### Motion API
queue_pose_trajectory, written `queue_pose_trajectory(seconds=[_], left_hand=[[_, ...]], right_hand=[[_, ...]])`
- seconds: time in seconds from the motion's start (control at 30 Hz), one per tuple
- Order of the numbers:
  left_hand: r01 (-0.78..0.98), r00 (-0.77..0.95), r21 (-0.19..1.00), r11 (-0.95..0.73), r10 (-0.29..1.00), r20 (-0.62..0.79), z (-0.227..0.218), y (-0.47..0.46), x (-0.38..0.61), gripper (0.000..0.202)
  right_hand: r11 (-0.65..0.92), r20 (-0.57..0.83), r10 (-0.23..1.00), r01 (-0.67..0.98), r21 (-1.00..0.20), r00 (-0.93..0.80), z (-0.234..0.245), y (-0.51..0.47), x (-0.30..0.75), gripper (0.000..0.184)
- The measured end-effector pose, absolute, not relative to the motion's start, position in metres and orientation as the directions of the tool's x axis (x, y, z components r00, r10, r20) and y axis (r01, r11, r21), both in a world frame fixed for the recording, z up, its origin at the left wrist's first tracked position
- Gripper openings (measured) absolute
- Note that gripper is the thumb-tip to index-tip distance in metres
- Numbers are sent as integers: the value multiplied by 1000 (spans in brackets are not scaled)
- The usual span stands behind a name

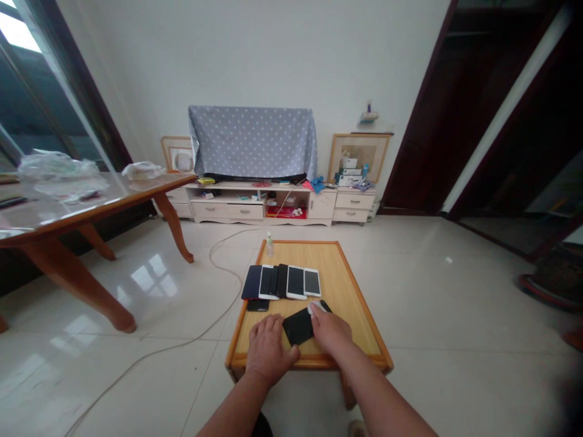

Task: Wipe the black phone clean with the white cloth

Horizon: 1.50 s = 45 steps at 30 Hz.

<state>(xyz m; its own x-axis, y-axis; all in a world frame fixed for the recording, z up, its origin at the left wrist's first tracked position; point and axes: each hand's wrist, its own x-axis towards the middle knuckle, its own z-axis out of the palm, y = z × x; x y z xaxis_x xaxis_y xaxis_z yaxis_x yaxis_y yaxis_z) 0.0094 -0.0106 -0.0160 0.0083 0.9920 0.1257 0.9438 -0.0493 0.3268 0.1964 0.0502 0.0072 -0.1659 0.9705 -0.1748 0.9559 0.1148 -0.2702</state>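
Note:
A black phone (299, 325) lies on the low wooden table (353, 291) near its front edge. My left hand (268, 349) rests on the table at the phone's left end, fingers curled against it. My right hand (328, 331) presses a small white cloth (315, 308) onto the phone's right end. Behind them several phones (282, 281) lie side by side in a row, dark and white ones mixed. One more dark phone (257, 305) sits just in front of that row at the left.
A small clear bottle (269, 244) stands at the table's far edge. A cable (218, 267) runs across the tiled floor to the left. A large wooden table (68, 212) stands at left, a white TV cabinet (273, 203) with a cloth-covered screen at the back wall.

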Motion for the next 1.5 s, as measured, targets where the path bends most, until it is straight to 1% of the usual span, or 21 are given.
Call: queue_pose_trajectory(seconds=[0.1,0.27,0.33,0.43,0.5,0.57,0.67,0.77,0.87,1.0,1.17,1.23,1.33,1.4,1.5], left_hand=[[946,8,320,-47,992,123,-18,-10,10,69],[948,-4,315,-36,992,127,-19,-9,13,70],[949,-8,313,-32,992,128,-17,-9,15,70],[954,-15,299,-19,994,112,-12,-8,18,69],[960,-20,280,-2,997,77,-8,-7,21,68],[966,-23,259,13,999,38,-5,-5,23,68],[971,-22,237,16,1000,21,-1,-4,27,68],[974,-18,226,6,999,52,0,-5,31,66],[976,-22,218,5,997,76,0,-8,34,64],[973,-26,230,9,997,70,2,-9,34,63],[970,-35,244,26,999,35,-1,-9,32,65],[970,-47,240,31,997,63,-5,-10,31,70],[973,-31,231,15,997,65,-9,-10,29,67],[976,-29,219,18,998,50,-8,-9,28,65],[980,-42,193,43,999,-10,-1,-7,30,66]], right_hand=[[161,-165,962,940,-300,-217,7,43,188,44],[61,-173,978,958,-279,-113,11,59,207,49],[50,-172,980,959,-278,-101,13,58,211,50],[111,-159,973,946,-303,-165,13,39,204,45],[165,-145,964,929,-330,-223,12,23,199,41],[178,-134,962,921,-346,-237,12,17,202,38],[100,-127,980,936,-337,-151,12,25,227,40],[24,-119,991,946,-324,-66,12,35,252,41],[30,-109,992,942,-336,-71,9,31,255,34],[67,-75,992,924,-376,-103,6,22,243,25],[-2,-13,1000,898,-440,-5,6,39,251,23],[-22,1,1000,880,-475,26,4,49,256,19],[-44,8,998,851,-524,56,-2,59,259,15],[-53,8,998,833,-551,69,-7,63,258,16],[-63,7,996,808,-586,83,-15,67,256,15]])
